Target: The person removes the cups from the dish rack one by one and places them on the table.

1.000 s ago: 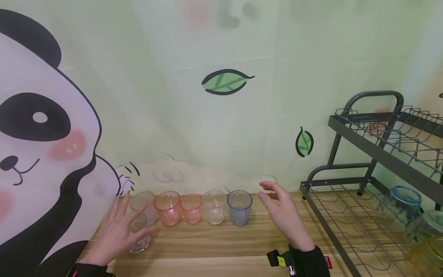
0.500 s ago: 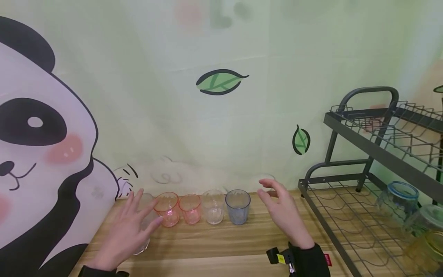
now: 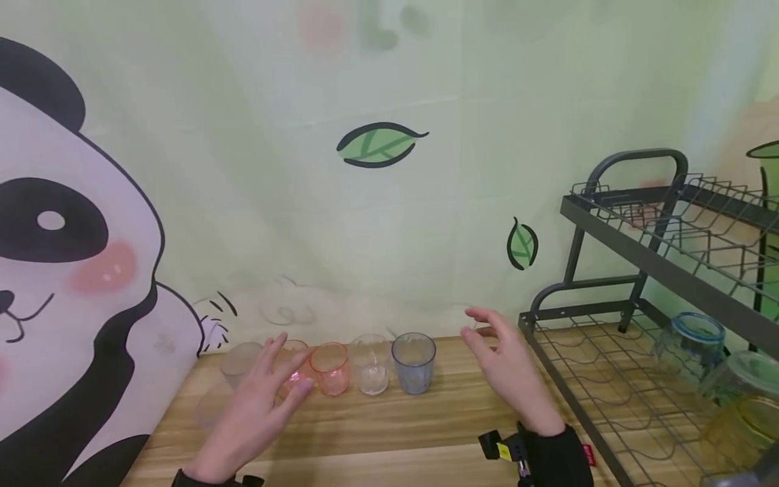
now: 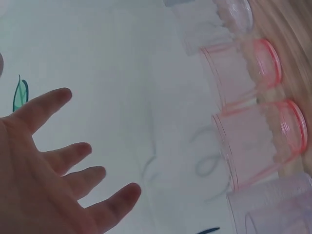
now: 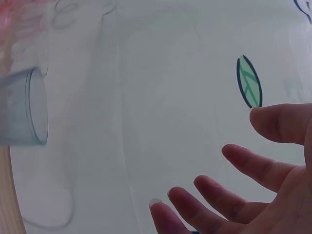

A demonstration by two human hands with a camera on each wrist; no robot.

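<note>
Several tumblers stand in a row by the wall in the head view. My left hand point(image 3: 258, 402) is held over the left part of the row, fingers spread, partly hiding a red-rimmed tumbler point(image 3: 293, 346). A smaller red tumbler point(image 3: 331, 370), a clear tumbler point(image 3: 371, 365) and a blue tumbler point(image 3: 414, 365) follow to the right. Left of that hand are another clear tumbler point(image 3: 239, 358) and a faint clear glass point(image 3: 211, 406). My right hand point(image 3: 514, 375) hovers right of the blue tumbler with loosely bent fingers. Both wrist views show the hands apart from the glasses.
On the right, a dark two-tier wire rack point(image 3: 645, 260) stands on the wooden table point(image 3: 365, 439). Its lower tier bears a blue-rimmed glass point(image 3: 690, 345), a greenish glass point(image 3: 745, 379) and a yellow glass point(image 3: 739, 433). A panda-printed cloth point(image 3: 243, 203) hangs behind.
My left hand has moved rightward from the clear glasses at the left end toward the red tumblers. The right hand has stayed nearly still, and the head view has shifted slightly right.
</note>
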